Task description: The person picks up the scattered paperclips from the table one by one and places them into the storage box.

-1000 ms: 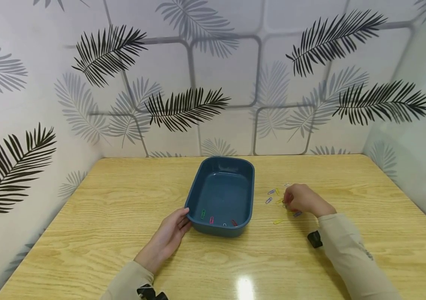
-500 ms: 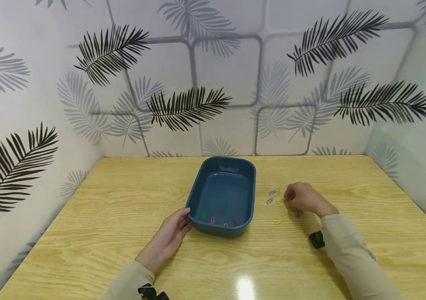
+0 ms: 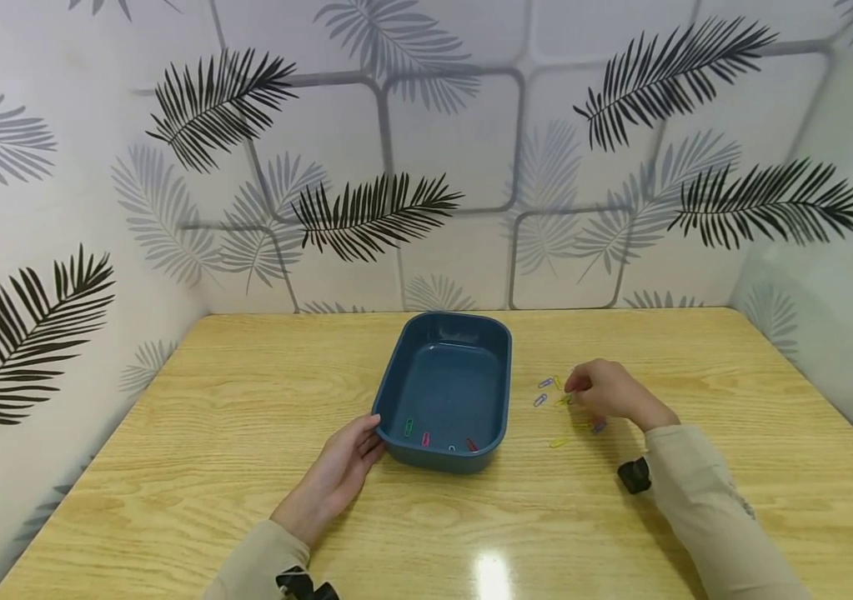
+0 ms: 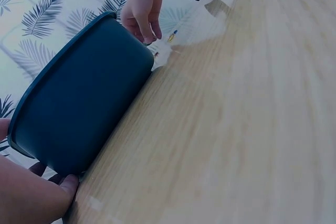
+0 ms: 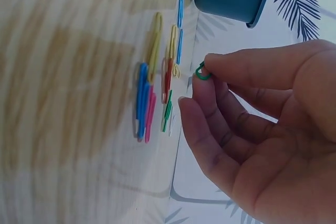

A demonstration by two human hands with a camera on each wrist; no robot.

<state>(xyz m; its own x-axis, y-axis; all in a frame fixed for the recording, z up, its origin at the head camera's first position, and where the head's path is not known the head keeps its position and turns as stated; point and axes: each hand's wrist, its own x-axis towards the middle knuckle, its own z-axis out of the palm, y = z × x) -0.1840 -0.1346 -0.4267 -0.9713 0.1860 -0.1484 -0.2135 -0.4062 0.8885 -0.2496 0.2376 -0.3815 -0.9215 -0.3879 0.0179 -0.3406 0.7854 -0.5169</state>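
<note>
In the right wrist view, my right hand (image 5: 262, 119) pinches a green paper clip (image 5: 200, 73) between thumb and index fingertip, just off the table. Beside it lie loose paper clips: a blue one (image 5: 141, 100), a pink one (image 5: 150, 115), a yellow one (image 5: 155, 45), a red one (image 5: 167, 80) and others. My left hand (image 3: 339, 467) grips the near left corner of a dark blue tray (image 3: 444, 461), thumb at the rim and fingers against the outer wall. Inside the tray, near its front end, rest a green clip (image 3: 408, 427), a pink clip (image 3: 426, 439), a red clip (image 3: 471, 444) and a small pale one.
The wooden table (image 3: 246, 375) meets a leaf-patterned backdrop (image 3: 456, 250) behind and at both sides. Purple clips (image 3: 540, 400) and a yellow clip (image 3: 559, 442) lie between the tray and my right hand. A black wrist strap piece (image 3: 634, 475) hangs under the right sleeve.
My right hand has risen slightly from among the loose clips, with the green paper clip in its fingertips. The left hand and the tray stay in place.
</note>
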